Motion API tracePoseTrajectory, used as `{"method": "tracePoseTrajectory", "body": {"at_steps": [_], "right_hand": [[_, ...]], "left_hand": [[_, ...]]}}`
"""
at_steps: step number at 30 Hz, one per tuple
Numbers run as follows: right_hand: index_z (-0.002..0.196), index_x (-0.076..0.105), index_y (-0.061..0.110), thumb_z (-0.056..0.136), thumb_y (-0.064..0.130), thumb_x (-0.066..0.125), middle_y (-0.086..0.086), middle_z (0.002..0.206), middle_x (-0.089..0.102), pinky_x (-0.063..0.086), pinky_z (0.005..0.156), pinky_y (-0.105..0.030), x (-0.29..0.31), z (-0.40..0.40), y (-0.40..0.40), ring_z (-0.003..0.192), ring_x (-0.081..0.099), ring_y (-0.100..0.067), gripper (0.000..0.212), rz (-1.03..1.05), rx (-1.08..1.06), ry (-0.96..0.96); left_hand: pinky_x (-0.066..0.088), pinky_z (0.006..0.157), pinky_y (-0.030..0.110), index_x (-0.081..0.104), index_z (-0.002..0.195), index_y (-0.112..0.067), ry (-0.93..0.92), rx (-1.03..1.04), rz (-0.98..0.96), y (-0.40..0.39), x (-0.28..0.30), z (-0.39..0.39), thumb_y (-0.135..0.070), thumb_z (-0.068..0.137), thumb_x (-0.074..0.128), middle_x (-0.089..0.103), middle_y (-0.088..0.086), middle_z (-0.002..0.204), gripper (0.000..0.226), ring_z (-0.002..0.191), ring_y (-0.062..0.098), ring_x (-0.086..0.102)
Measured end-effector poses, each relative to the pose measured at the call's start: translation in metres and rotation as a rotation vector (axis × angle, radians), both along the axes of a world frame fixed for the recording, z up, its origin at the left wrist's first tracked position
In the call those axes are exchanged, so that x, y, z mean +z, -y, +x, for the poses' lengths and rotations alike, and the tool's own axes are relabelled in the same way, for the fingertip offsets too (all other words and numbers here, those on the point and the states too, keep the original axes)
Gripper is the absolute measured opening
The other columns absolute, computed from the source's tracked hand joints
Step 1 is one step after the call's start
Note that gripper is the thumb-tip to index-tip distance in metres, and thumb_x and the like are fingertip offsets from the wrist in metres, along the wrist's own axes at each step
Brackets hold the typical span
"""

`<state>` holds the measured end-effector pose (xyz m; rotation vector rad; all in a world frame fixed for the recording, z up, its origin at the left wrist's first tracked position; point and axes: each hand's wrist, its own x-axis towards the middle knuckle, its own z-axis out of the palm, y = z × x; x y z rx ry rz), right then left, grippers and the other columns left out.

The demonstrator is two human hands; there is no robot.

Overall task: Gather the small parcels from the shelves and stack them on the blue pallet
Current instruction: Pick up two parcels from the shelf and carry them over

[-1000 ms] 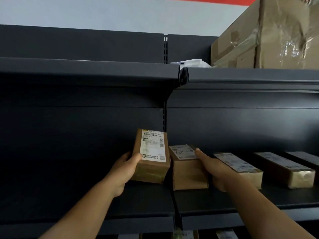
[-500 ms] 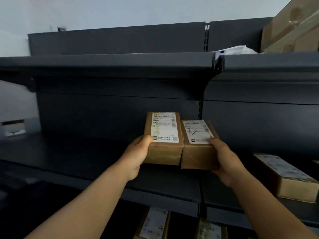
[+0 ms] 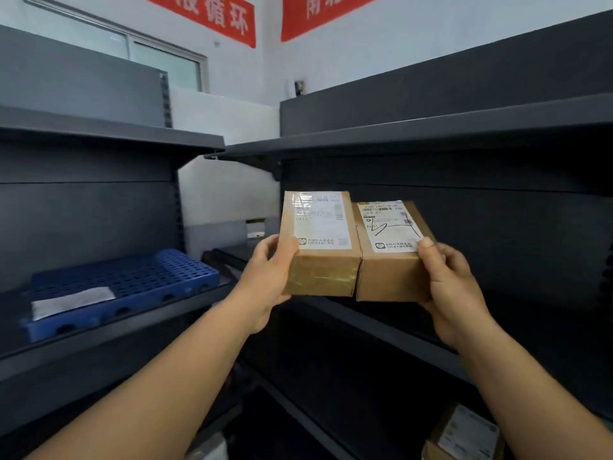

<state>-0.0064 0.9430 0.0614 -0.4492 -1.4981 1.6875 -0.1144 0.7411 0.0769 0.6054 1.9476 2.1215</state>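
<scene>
Gripping a taped brown parcel [image 3: 320, 242] from its left side, the left hand [image 3: 265, 280] holds it in the air side by side with a second parcel [image 3: 391, 250], which the right hand [image 3: 447, 287] grasps with its thumb on the white label, the two boxes touching along their inner edges. Lower right, nearer the camera, another labelled parcel [image 3: 464, 436] lies on a low shelf [image 3: 381, 330]. Further off to the left, the blue pallet [image 3: 132, 280] sits on a dark shelf [image 3: 99, 330] carrying a white sheet [image 3: 71, 302], and red banners [image 3: 215, 14] hang high on the far wall.
</scene>
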Motion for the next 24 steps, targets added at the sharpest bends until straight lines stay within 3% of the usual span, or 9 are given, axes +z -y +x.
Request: {"method": "tracePoseTrajectory", "body": {"at_steps": [7,10,14,18,24], "right_hand": [[0.112,0.056,0.029,0.082,0.053,0.059,0.009,0.113,0.056,0.053,0.084,-0.041,0.008,-0.045,0.132,0.103,0.054,-0.013,0.039,0.024,0.209,-0.026],[0.11,0.057,0.028,0.081,0.055,0.059,0.007,0.115,0.057,0.052,0.086,-0.042,0.01,-0.053,0.19,0.103,0.055,-0.014,0.04,0.028,0.279,-0.034],[0.115,0.055,0.028,0.082,0.055,0.056,0.005,0.114,0.058,0.052,0.072,-0.035,0.012,-0.062,0.269,0.101,0.056,-0.015,0.042,0.038,0.373,-0.04],[0.117,0.051,0.033,0.084,0.059,0.05,0.007,0.111,0.055,0.046,0.096,-0.049,0.012,-0.071,0.349,0.108,0.052,-0.019,0.042,0.097,0.451,0.004],[0.11,0.044,0.043,0.088,0.058,0.044,0.007,0.121,0.05,0.04,0.103,-0.051,0.011,-0.079,0.461,0.117,0.047,-0.02,0.027,0.12,0.637,0.055]], "left_hand": [[0.053,0.074,0.031,0.046,0.127,-0.035,-0.065,0.22,0.012,0.151,0.012,0.003,-0.05,0.09,0.051,0.064,-0.006,0.112,0.04,0.096,0.013,0.064],[0.053,0.087,0.037,0.046,0.129,-0.037,-0.089,0.295,-0.005,0.212,0.011,0.007,-0.055,0.088,0.051,0.065,-0.006,0.112,0.046,0.101,0.015,0.064],[0.051,0.093,0.04,0.046,0.127,-0.039,-0.106,0.374,-0.014,0.298,0.011,0.02,-0.059,0.086,0.05,0.065,-0.006,0.114,0.046,0.104,0.016,0.064],[0.05,0.095,0.04,0.05,0.125,-0.038,-0.118,0.447,-0.04,0.386,0.011,0.037,-0.062,0.084,0.051,0.067,-0.008,0.115,0.048,0.105,0.015,0.065],[0.046,0.099,0.041,0.05,0.128,-0.041,-0.149,0.512,-0.142,0.504,0.017,0.062,-0.065,0.082,0.053,0.066,-0.015,0.118,0.052,0.109,0.01,0.062]]}}
